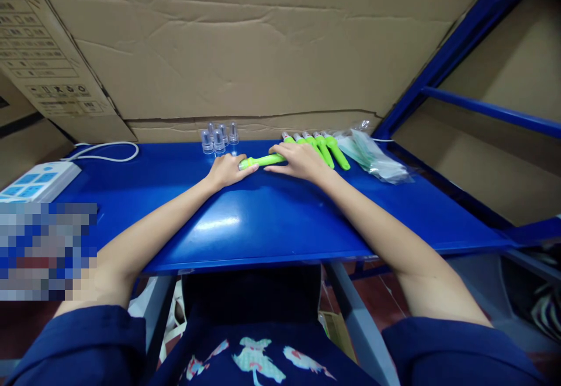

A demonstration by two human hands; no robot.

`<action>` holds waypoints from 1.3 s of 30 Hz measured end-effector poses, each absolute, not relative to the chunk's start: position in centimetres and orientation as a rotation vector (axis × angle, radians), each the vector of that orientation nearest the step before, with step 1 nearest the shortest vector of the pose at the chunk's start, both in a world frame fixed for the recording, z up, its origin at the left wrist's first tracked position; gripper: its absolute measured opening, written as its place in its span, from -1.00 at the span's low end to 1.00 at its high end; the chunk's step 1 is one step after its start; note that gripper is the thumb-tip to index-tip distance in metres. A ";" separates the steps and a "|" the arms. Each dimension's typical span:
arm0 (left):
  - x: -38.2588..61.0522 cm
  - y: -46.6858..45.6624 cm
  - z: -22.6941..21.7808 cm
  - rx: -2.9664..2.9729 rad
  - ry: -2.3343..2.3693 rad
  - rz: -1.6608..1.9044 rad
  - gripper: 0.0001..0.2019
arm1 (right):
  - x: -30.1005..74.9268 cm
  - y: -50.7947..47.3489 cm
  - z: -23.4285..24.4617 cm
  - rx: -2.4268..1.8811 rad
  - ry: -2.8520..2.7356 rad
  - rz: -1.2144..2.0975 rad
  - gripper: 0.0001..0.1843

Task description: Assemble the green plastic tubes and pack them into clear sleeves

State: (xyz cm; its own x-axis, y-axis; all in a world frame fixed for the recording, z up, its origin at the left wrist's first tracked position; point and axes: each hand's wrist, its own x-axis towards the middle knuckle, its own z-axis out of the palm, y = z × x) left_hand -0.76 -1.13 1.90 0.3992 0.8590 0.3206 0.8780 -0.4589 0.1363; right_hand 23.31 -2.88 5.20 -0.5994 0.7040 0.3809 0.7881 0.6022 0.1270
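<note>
Between my hands, a lime-green handle-shaped tool [266,160] lies almost level, slightly above or at the blue tabletop. Its left end is paler, and my left hand [227,169] is closed around that end with thumb and fingers. My right hand [298,161] has the other end between its thumb and bent fingers. Just behind my right hand lie several matching green handles [336,152] in a slanted row, with whitish ends pointing to the back. Several clear plastic caps [218,140] stand upright behind my left hand.
A clear plastic bag with pale contents [377,155] lies at the back right of the blue table [219,222]. At left are a white power strip [52,178] and its looped cable [109,158]. Cardboard [254,52] walls the back; a blue metal frame [482,111] stands right.
</note>
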 end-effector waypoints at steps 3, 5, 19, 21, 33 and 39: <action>-0.8 -1.1 2.0 -2.592 -1.567 -0.514 -0.34 | 23.2 -3.0 5.2 -1.246 -2.605 -0.377 -0.50; -0.8 -1.1 2.0 -2.597 -1.556 -0.514 -0.33 | 23.1 -3.1 5.2 -1.251 -2.631 -0.350 -0.47; -1.0 -0.8 1.7 -2.583 -1.576 -0.570 -0.32 | 22.1 -3.7 5.1 -1.384 -2.647 -0.277 -0.55; -1.0 -0.9 1.8 -2.582 -1.574 -0.576 -0.34 | 22.1 -3.7 5.1 -1.379 -2.642 -0.278 -0.55; -1.0 -0.9 2.1 -2.596 -1.577 -0.422 -0.23 | 22.3 -3.6 5.2 -1.400 -2.638 -0.185 -0.51; -0.9 -0.8 2.0 -2.585 -1.569 -0.378 -0.19 | 22.3 -3.7 5.4 -1.450 -2.629 -0.072 -0.50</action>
